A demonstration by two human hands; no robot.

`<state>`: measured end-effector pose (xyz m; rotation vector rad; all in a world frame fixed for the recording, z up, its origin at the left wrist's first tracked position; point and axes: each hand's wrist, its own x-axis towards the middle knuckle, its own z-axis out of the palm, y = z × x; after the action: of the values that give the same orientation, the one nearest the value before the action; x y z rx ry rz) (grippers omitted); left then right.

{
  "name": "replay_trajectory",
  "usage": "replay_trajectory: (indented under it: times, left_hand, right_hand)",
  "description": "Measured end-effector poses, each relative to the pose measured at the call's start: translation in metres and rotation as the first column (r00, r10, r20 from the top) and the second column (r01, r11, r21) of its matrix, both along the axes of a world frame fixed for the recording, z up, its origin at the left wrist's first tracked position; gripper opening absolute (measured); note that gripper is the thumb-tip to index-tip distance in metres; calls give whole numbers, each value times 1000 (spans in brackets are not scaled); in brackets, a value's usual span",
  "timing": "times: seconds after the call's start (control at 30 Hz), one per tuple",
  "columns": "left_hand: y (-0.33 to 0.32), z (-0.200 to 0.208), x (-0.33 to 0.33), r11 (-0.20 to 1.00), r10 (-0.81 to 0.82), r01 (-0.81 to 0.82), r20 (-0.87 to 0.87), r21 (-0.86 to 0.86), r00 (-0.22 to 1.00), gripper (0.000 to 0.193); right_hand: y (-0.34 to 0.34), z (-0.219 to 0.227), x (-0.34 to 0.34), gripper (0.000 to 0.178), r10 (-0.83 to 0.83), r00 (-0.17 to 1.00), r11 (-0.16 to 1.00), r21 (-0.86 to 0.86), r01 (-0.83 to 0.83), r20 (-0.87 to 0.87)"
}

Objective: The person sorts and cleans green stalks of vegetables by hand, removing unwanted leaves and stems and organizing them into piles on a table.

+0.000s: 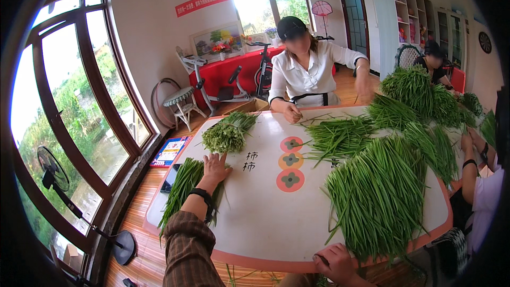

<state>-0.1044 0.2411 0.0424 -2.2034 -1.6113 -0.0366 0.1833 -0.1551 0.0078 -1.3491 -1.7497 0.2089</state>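
My left hand (215,171) lies open on the left of the table, fingers spread. Its fingertips come close to a bundle of garlic chives with pale bud ends (227,135). Beside and partly under my left wrist is another bundle of long green stalks (183,187). At the near table edge my right hand (337,263) is closed, its fingers curled; whatever it holds is hidden. Just beyond it spreads a large pile of garlic chives (374,196), hanging a little over the near edge.
Across the white table (255,212) a person (305,69) handles thin stalks near a smaller chive pile (340,135). More heaps (409,90) stand at the far right, near other people. A dark phone (170,178) lies at the left edge; a fan (125,247) stands on the floor.
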Motion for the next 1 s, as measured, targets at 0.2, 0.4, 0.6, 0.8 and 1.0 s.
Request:
replay_trajectory:
  times: [0.2,0.4,0.6,0.8,1.0]
  left_hand:
    - [-11,15,-14,990,39,-38,0,-134,999,90]
    - [-11,3,-42,991,113,-114,-11,-75,994,80]
    - [-25,15,-23,995,25,-15,99,-100,995,81]
    - [-64,30,0,967,-65,81,72,-241,995,71]
    - [-139,52,88,665,-317,539,458,-517,830,45]
  right_hand:
    - [5,-4,-5,8,-39,999,999,34,38,20]
    - [6,-1,-8,9,-25,999,999,41,24,30]
    - [1,7,-6,10,-41,998,999,15,41,40]
    - [0,-13,0,11,-35,999,999,7,35,11]
    - [5,-14,0,13,-6,1000,999,45,4,28]
